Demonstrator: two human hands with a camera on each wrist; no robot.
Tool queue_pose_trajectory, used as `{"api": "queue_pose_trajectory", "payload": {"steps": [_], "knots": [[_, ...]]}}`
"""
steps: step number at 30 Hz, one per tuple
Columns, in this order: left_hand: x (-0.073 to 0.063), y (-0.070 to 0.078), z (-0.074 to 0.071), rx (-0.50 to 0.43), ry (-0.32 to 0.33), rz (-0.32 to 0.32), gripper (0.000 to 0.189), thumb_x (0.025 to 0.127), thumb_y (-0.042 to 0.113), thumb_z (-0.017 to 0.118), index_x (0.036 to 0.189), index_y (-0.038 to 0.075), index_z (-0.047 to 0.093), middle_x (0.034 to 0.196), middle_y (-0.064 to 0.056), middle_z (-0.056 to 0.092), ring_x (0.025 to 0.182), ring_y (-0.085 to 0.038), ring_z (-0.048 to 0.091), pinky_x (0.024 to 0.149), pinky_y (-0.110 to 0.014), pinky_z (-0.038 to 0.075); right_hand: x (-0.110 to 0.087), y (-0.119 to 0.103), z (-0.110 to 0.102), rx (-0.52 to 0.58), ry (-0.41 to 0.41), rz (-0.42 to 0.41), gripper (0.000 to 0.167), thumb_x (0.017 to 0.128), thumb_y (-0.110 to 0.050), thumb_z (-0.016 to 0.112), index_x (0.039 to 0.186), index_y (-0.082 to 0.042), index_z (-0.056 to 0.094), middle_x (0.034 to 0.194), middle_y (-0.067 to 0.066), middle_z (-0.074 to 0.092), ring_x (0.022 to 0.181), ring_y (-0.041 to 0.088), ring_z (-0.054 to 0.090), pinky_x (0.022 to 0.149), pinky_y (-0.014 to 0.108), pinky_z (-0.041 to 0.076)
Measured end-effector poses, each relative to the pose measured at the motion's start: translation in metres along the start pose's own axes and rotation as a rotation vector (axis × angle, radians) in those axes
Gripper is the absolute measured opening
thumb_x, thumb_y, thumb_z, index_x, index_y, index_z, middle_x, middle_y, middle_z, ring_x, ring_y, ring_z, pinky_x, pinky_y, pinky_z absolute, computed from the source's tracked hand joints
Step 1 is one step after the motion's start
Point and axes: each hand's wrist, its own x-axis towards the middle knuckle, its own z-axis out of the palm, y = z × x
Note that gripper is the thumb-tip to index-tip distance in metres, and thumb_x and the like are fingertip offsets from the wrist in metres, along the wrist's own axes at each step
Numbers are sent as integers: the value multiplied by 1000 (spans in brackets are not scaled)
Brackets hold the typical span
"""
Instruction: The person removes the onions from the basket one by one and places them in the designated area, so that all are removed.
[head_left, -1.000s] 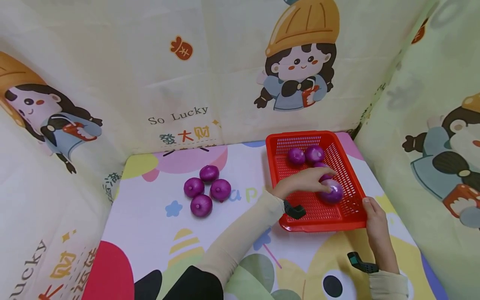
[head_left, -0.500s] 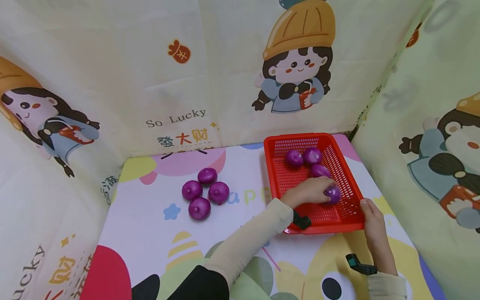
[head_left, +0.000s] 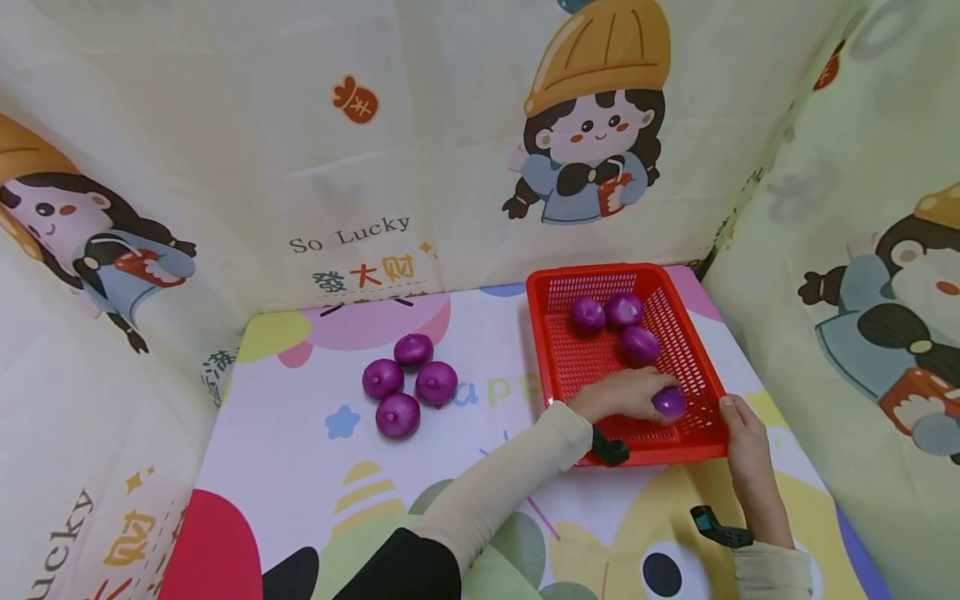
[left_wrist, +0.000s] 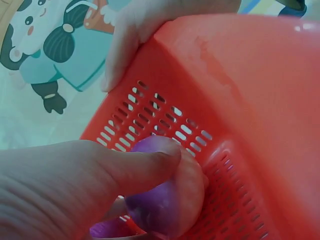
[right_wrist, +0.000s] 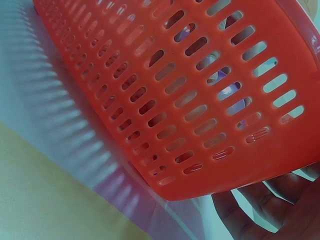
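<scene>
In the head view my left hand (head_left: 626, 395) reaches into the red plastic basket (head_left: 663, 456) and grips a purple onion (head_left: 670, 403) near its front right corner. The left wrist view shows the thumb across the top of this onion (left_wrist: 167, 200), close to the slotted wall. My right hand (head_left: 750, 437) holds the basket at the front right corner, thumb on the rim; in the right wrist view its fingers (right_wrist: 270, 200) lie under that corner. Three more onions sit toward the back of the basket, the nearest being a purple onion (head_left: 638, 345).
Several purple onions, among them a front onion (head_left: 397, 415), stand grouped on the patterned tabletop (head_left: 285, 442) left of the basket. Printed cloth walls (head_left: 450, 150) enclose the table at the back and on both sides.
My left hand has shifted toward the front of the basket with the gripped onion. The onion behind it, earlier partly covered by the hand, now shows fully. The right hand stays at the corner.
</scene>
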Motion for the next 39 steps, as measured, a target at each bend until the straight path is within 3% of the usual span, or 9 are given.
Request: {"api": "queue_pose_trajectory", "payload": {"steps": [8, 19, 22, 27, 34, 39], "knots": [[-4, -1, 3, -15, -26, 5, 69, 94, 41, 76, 156, 35, 45, 146, 11, 54, 123, -3, 57, 104, -23, 53, 1, 2, 0, -1, -3, 6, 25, 112, -44, 39, 123, -29, 56, 91, -27, 68, 63, 4, 71, 62, 18, 59], [-16, -11, -9, -153, 20, 39, 69, 99, 45, 69, 160, 30, 40, 151, 8, 54, 133, -6, 55, 109, -25, 52, 1, 3, -1, 4, 3, 6, 22, 112, -41, 39, 119, -28, 55, 88, -25, 68, 62, 4, 71, 62, 18, 59], [-26, -14, -16, -258, 23, 65, 70, 100, 44, 66, 161, 25, 38, 156, 6, 52, 140, -9, 52, 114, -27, 48, 1, 4, -1, 6, 6, 2, 20, 112, -41, 40, 118, -30, 55, 88, -25, 68, 63, 3, 71, 62, 17, 59], [-48, -19, -26, -533, 35, 67, 66, 104, 45, 59, 162, 26, 36, 162, 7, 46, 146, -10, 46, 121, -30, 41, 1, 5, -1, -1, 8, -8, 18, 112, -38, 40, 118, -29, 55, 88, -25, 67, 63, 3, 70, 62, 16, 58], [-72, -25, -36, -819, 81, 135, 55, 108, 39, 52, 161, 28, 38, 151, 1, 51, 116, -7, 56, 102, -29, 55, 0, 2, 0, -21, 20, -7, 18, 113, -39, 39, 118, -30, 54, 88, -25, 66, 63, 2, 68, 62, 16, 58], [-83, -33, -42, -906, 145, 208, 55, 109, 33, 45, 161, 19, 35, 149, -7, 51, 108, -4, 56, 93, -26, 58, 0, 1, 1, -40, 16, -6, 23, 112, -42, 39, 121, -27, 54, 90, -27, 66, 65, 3, 70, 63, 16, 58]]}}
